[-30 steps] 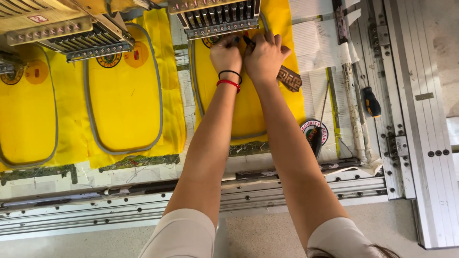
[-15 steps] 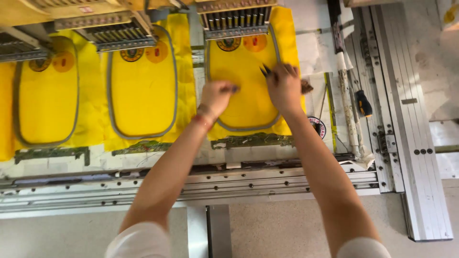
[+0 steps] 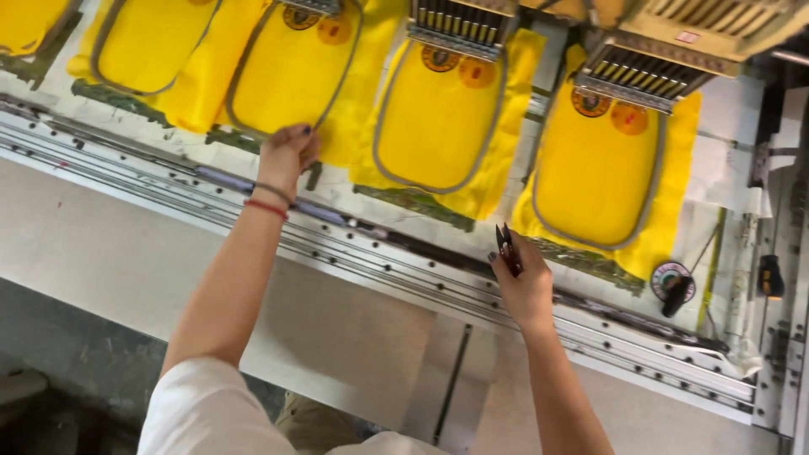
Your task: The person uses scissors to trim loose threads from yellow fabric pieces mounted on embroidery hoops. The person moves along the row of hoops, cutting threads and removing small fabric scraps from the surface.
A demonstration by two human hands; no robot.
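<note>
The left hand (image 3: pixel 286 154) rests its bent fingers on the bottom edge of a grey oval hoop holding yellow cloth (image 3: pixel 291 72). The right hand (image 3: pixel 524 282) has its fingers closed around small dark thread snips (image 3: pixel 507 248), just below another yellow hooped cloth (image 3: pixel 594 173) on the tabletop (image 3: pixel 725 194).

The top edge of the picture cuts off the sewing heads (image 3: pixel 459 25), so only their lower needle rows show. The leftmost yellow cloth (image 3: pixel 29 21) is cut by the top and left edges. The round emblems (image 3: pixel 590 103) on the cloths are partly hidden under the heads and too small to make out. The snips (image 3: pixel 508 249) in the right hand (image 3: pixel 527 286) show only dark tips; the handle is hidden inside the fingers (image 3: pixel 495 263). The fingertips of the left hand (image 3: pixel 286 156) are hidden behind the hand itself. Both arms leave the picture at the bottom edge. The small dark tool (image 3: pixel 768 275) at the right is too blurred to identify.
</note>
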